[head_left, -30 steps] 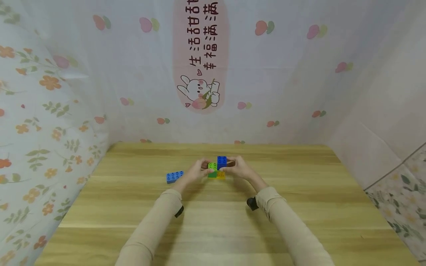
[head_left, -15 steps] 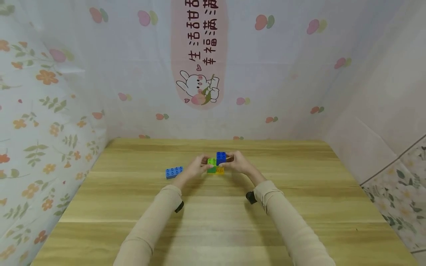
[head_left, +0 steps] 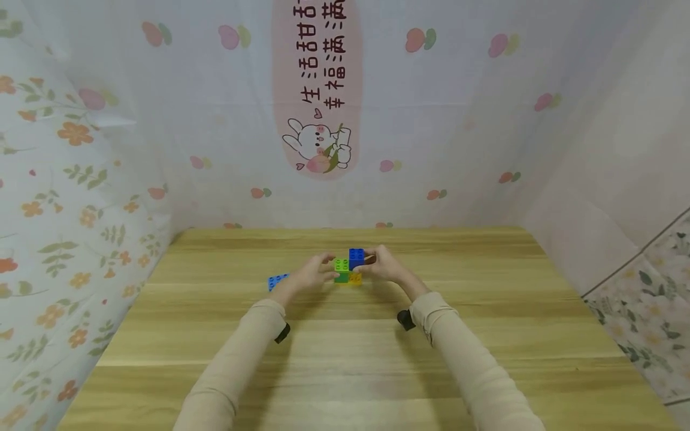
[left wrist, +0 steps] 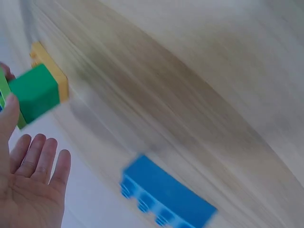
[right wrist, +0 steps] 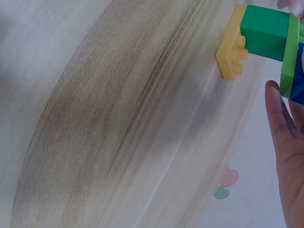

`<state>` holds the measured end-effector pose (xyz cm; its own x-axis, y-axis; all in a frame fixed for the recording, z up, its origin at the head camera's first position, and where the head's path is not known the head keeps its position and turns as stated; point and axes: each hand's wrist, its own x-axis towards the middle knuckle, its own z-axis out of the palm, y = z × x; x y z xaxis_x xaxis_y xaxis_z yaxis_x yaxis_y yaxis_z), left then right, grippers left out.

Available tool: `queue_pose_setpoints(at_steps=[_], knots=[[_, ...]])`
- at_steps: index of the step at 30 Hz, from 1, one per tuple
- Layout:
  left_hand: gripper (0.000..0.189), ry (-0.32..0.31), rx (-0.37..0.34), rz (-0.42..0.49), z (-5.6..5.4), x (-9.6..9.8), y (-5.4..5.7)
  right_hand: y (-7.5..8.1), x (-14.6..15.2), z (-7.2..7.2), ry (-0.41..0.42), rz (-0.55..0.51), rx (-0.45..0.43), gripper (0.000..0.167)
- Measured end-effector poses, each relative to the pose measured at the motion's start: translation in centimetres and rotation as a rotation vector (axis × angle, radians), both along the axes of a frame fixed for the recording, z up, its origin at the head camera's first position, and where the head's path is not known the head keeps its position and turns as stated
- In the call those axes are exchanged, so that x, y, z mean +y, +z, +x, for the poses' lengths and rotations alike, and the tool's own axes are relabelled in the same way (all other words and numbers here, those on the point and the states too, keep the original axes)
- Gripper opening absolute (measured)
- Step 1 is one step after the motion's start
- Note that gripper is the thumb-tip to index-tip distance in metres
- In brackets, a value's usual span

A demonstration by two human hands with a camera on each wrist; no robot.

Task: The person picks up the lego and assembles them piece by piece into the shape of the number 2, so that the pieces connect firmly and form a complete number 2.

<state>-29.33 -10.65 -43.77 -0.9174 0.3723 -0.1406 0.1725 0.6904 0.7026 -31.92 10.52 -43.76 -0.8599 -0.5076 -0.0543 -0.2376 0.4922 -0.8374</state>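
A small stack of toy building bricks stands mid-table in the head view. At its base is a thin yellow plate (head_left: 354,279) with a green brick (left wrist: 35,92) on its left part. Across the green brick lies a light green plate (right wrist: 289,57), overhanging to the right. A dark blue brick (head_left: 356,258) sits on the overhang, and my right hand (head_left: 385,266) pinches it between thumb and fingers. My left hand (head_left: 312,275) is just left of the stack, fingers straight and spread, its thumb tip close to the light green plate.
A loose blue brick (left wrist: 166,192) with a row of studs lies on the wooden table (head_left: 345,347) beyond my left wrist, partly hidden by it in the head view. Printed curtains (head_left: 431,120) hang behind the table's far edge and along its sides.
My left hand has loosened its grip on the light green plate and moved slightly left, now covering more of the loose blue brick. My right hand stays at the dark blue brick.
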Motion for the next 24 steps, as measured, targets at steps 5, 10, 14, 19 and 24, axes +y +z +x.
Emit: queue_pose_setpoints(at_steps=[5, 10, 14, 19, 24], knots=[[0.062, -0.028, 0.049, -0.024, 0.3, -2.7, 0.1, 0.3, 0.0, 0.1, 0.000, 0.005, -0.006, 0.030], [0.063, -0.035, 0.072, -0.048, 0.9, -5.9, -0.2, 0.3, 0.1, 0.1, 0.012, -0.001, -0.011, 0.032], [0.064, 0.008, 0.067, -0.072, 1.4, -7.7, -0.6, 0.5, 0.3, 0.0, 0.010, -0.005, -0.022, 0.035], [0.068, 0.067, 0.070, -0.111, 2.0, -9.2, -1.1, 0.5, 0.3, -0.1, 0.010, -0.018, -0.048, 0.034], [0.067, 0.086, 0.066, -0.141, 2.3, -10.1, -1.8, 0.3, 0.2, -0.1, 0.006, -0.025, -0.057, 0.032]])
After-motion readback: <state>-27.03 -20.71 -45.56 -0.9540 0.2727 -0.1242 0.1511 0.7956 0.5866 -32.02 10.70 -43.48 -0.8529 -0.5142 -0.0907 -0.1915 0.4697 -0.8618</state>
